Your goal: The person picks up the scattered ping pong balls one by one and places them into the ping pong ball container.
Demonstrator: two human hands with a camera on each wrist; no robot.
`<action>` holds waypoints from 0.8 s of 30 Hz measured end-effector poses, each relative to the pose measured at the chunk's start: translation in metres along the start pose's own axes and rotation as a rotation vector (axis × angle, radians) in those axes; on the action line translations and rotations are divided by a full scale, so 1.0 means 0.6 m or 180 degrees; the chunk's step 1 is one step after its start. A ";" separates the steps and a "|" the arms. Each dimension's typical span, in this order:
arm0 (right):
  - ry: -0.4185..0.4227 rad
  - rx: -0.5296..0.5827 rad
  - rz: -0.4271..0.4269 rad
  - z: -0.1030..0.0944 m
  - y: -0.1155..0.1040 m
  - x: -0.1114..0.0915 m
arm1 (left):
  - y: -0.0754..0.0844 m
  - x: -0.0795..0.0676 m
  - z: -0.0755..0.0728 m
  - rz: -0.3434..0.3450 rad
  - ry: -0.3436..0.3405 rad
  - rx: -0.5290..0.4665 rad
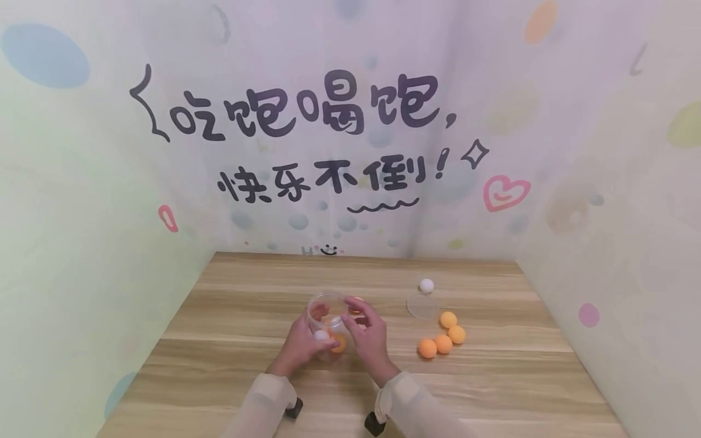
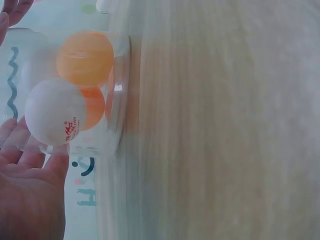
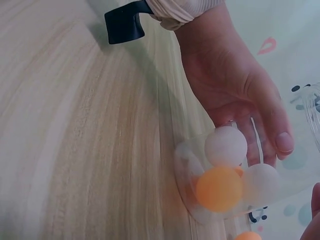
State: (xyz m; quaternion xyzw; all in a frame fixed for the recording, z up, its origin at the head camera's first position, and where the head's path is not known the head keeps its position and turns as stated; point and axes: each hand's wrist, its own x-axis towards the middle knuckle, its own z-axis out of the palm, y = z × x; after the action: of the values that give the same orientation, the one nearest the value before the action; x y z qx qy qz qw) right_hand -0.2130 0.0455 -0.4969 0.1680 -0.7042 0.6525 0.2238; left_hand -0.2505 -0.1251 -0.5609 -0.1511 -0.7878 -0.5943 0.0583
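Note:
A clear plastic jar stands upright on the table with its mouth up. My left hand holds it round its left side, fingers behind and thumb in front. Inside lie a white ball, an orange ball, a second white ball and another orange ball, partly hidden. At the right of the rim, my right hand has its thumb and fingers spread apart, fingertips right at the edge. Behind its fingers an orange ball is partly hidden.
To the right lie several loose orange balls, a clear round disc and a white ball. Printed white walls close off the back and both sides of the wooden table.

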 end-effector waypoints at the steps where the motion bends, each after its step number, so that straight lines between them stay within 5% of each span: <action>1: 0.0016 0.0016 0.0008 0.000 0.000 -0.001 | 0.000 0.000 0.000 -0.0003 0.0002 0.0000; 24: 0.0233 -0.0307 0.0117 -0.003 0.024 -0.016 | 0.000 -0.001 -0.001 0.0094 -0.0003 -0.0025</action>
State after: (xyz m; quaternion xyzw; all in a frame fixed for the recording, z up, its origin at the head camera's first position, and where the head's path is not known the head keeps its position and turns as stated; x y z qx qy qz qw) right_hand -0.2122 0.0478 -0.5141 0.1201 -0.7290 0.6276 0.2453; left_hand -0.2501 -0.1258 -0.5608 -0.1632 -0.7832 -0.5963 0.0662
